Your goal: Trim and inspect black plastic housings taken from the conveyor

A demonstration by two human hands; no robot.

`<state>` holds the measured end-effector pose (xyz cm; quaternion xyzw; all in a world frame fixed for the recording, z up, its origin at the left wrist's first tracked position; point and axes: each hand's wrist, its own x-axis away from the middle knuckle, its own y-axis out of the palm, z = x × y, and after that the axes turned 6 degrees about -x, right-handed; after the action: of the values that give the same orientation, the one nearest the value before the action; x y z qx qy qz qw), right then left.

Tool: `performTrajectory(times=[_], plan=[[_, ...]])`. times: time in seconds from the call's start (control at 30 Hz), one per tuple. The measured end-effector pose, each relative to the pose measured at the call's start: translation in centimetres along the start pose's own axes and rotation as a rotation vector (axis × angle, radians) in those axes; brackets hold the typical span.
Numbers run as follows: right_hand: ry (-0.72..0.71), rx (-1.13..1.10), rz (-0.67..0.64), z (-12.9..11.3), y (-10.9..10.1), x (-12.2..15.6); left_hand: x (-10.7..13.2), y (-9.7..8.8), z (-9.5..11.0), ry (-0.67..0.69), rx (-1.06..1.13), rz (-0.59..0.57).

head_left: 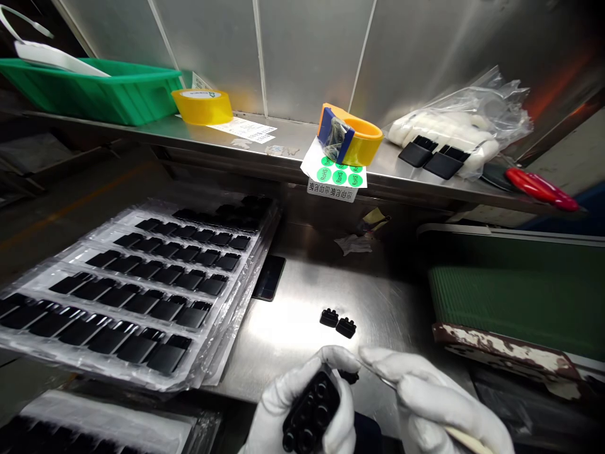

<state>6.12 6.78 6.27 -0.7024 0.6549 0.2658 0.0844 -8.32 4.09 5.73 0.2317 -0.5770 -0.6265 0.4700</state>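
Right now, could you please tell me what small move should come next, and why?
I'd probably ease the thin tool toward the black part: the left hand grips the part, and the right hand holds the tool close by.

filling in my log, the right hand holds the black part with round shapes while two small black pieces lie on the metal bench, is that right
Wrong hand: the head view shows the left hand holding the black part with round shapes; the rest stands.
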Motion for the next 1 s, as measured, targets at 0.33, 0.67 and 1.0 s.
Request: performTrajectory(times=[0.33, 0.67, 1.0], plan=[[-0.024, 0.282, 0.249, 1.3, -1.4, 0.7, 0.4, 0.3, 0.3, -0.016, 0.018, 0.054], [0.312, 0.683, 0.131, 14.7, -12.4, 5.0, -0.1, -1.5, -0.1, 0.109, -0.083, -0.04], [0.13, 0.828, -0.25, 8.5, -8.3, 3.8, -0.6, -2.0, 0.0, 0.065, -0.071, -0.062]])
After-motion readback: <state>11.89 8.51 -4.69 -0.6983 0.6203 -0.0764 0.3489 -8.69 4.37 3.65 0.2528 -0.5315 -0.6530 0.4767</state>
